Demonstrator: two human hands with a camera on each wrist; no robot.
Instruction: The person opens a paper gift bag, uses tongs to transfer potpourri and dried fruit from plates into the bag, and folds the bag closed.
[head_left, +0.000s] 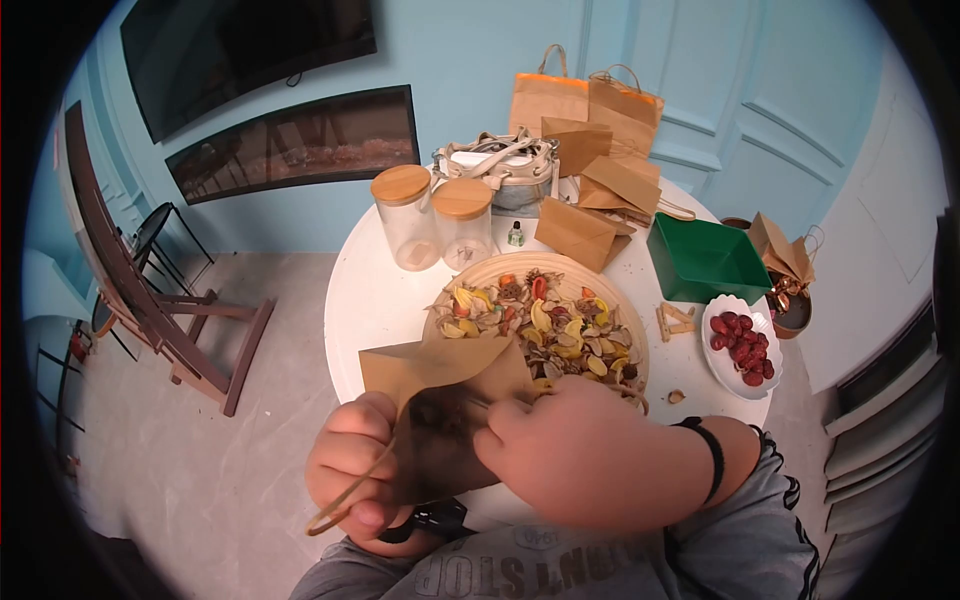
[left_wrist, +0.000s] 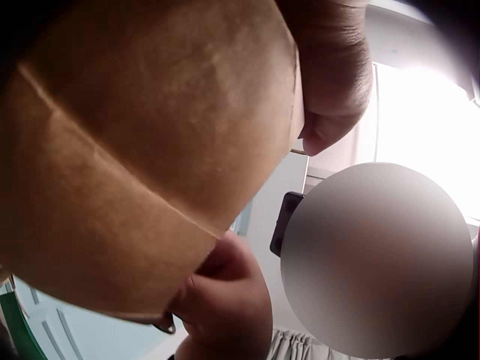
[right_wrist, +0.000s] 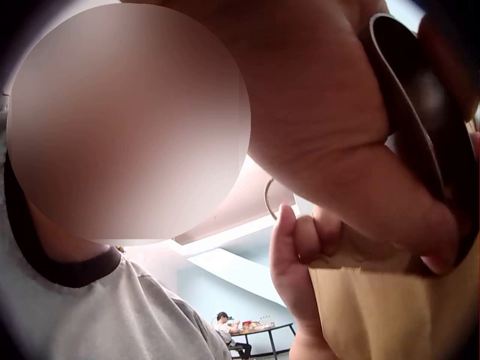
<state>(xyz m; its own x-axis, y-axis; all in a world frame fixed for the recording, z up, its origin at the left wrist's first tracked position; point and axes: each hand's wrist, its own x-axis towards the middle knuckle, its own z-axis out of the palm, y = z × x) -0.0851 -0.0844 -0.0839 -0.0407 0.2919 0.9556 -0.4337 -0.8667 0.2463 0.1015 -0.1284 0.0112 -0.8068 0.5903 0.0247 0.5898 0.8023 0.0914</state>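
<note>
The person's left hand is clamped on the left side of a brown paper bag, the bag's handle looping down past the knuckles. The bag is held above the near edge of the white table, mouth tipped up toward the person; from here I can't tell how its long axis runs, and its inside is too dark to read. Behind it stand two clear jars with wooden lids, then a round tray full of dried petals, yellow and orange among tan. The right hand pinches the bag's right side. Farther right, a green box sits near a scalloped white dish of dark red fruit. Only the left wrist view shows a crease across the bag's outside; only the right wrist view catches someone seated at a distant table.
</note>
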